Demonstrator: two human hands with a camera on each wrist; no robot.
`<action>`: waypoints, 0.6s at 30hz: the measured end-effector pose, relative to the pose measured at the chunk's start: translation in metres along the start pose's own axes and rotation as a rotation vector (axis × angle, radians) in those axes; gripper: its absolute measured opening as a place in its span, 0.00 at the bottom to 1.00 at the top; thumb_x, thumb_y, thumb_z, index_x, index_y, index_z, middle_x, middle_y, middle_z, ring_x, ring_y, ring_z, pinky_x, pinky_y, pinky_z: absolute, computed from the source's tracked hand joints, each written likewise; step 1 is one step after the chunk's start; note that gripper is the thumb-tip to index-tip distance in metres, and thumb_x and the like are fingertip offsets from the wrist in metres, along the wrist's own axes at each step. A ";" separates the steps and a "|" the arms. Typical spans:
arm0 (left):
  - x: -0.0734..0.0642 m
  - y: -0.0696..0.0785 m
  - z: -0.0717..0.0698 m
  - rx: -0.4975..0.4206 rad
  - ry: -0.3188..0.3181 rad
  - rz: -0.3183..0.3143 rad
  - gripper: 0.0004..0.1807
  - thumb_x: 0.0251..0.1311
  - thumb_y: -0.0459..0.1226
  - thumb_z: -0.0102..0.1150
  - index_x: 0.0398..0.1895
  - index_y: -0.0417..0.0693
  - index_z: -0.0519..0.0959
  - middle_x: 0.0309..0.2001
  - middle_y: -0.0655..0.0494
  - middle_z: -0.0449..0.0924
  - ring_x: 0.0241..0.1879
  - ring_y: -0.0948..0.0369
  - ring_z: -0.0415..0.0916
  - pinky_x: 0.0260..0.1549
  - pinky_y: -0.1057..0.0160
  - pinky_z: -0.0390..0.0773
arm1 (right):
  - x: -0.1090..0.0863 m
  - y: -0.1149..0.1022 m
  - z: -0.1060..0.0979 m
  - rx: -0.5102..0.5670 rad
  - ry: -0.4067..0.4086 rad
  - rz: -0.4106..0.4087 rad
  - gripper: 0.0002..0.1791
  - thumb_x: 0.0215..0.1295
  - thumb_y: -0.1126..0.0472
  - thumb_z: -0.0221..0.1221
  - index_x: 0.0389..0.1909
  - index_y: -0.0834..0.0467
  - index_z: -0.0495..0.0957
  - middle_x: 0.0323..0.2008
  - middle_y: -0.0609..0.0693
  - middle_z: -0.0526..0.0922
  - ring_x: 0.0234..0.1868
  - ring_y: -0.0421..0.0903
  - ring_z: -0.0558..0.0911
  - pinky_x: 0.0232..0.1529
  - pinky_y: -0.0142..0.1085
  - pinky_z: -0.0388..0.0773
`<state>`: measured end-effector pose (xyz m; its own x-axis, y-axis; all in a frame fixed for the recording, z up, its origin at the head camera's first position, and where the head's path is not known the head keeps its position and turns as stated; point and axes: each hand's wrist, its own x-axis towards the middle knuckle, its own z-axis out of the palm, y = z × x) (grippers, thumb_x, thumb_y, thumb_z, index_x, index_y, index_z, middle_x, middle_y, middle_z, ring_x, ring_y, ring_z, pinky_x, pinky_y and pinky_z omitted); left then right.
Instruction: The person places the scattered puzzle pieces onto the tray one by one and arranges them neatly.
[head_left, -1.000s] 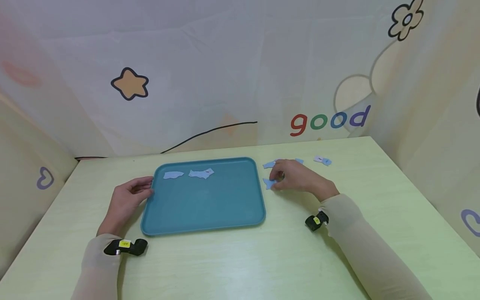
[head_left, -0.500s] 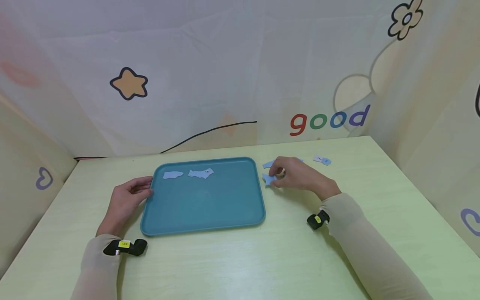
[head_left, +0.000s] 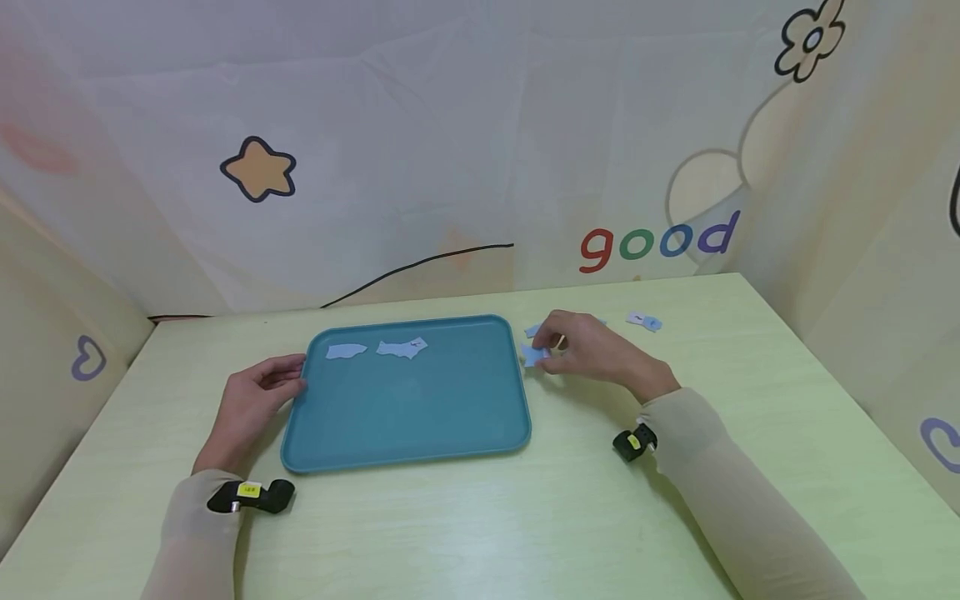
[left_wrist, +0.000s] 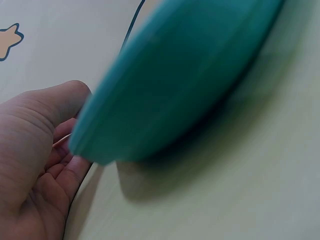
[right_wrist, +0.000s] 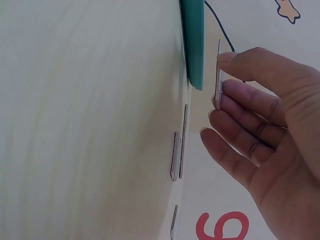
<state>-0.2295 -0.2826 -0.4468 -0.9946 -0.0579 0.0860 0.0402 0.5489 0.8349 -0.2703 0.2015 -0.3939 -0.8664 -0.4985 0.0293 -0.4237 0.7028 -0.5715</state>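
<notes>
My right hand (head_left: 588, 346) pinches a flat, pale blue jigsaw-like piece (head_left: 532, 356) between thumb and fingers, just off the tray's right edge. Seen edge-on in the right wrist view, that thin piece (right_wrist: 218, 75) is raised above the table. At the left rim of the teal tray (head_left: 412, 408), my left hand (head_left: 255, 400) holds the edge, thumb and fingers on either side of it in the left wrist view. Two pale blue pieces, one plain (head_left: 347, 351) and one with a small dark mark (head_left: 402, 347), lie near the tray's back edge.
Behind my right hand lies another blue piece (head_left: 532, 331), partly hidden. Farther right, small marked pieces (head_left: 644, 321) lie on the pale wooden table (head_left: 465, 525). A printed cloth backdrop (head_left: 420, 167) stands along the back.
My right hand has lifted the blue piece and brought it slightly left and back, closer to the tray. The left hand and tray stay where they were.
</notes>
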 end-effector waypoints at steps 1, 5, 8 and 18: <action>0.000 0.000 0.000 0.005 0.001 0.002 0.25 0.73 0.33 0.64 0.71 0.34 0.76 0.61 0.35 0.81 0.50 0.65 0.80 0.46 0.81 0.78 | 0.000 -0.001 0.000 -0.001 0.006 -0.006 0.14 0.67 0.62 0.71 0.51 0.61 0.84 0.49 0.52 0.85 0.52 0.53 0.82 0.55 0.46 0.84; 0.000 0.000 0.000 0.009 0.001 0.003 0.25 0.73 0.34 0.64 0.70 0.33 0.76 0.60 0.35 0.82 0.51 0.62 0.80 0.46 0.81 0.77 | 0.002 -0.002 0.002 -0.007 0.026 -0.028 0.14 0.67 0.62 0.71 0.51 0.62 0.85 0.50 0.52 0.85 0.52 0.54 0.82 0.56 0.47 0.84; 0.000 -0.002 0.000 0.006 0.000 0.000 0.25 0.73 0.34 0.64 0.70 0.33 0.76 0.60 0.35 0.82 0.50 0.64 0.79 0.45 0.80 0.78 | 0.004 -0.004 0.004 -0.018 0.037 -0.050 0.15 0.67 0.61 0.72 0.51 0.62 0.85 0.49 0.51 0.84 0.52 0.53 0.82 0.56 0.47 0.84; 0.002 -0.002 0.000 0.001 0.003 0.009 0.25 0.73 0.33 0.64 0.70 0.34 0.76 0.60 0.36 0.82 0.54 0.56 0.81 0.47 0.80 0.78 | 0.015 -0.017 0.006 -0.071 0.075 -0.137 0.15 0.65 0.61 0.74 0.50 0.62 0.85 0.46 0.52 0.85 0.51 0.53 0.84 0.57 0.47 0.84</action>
<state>-0.2312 -0.2840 -0.4482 -0.9939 -0.0558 0.0949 0.0488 0.5499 0.8338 -0.2746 0.1784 -0.3887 -0.8154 -0.5548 0.1651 -0.5544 0.6665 -0.4985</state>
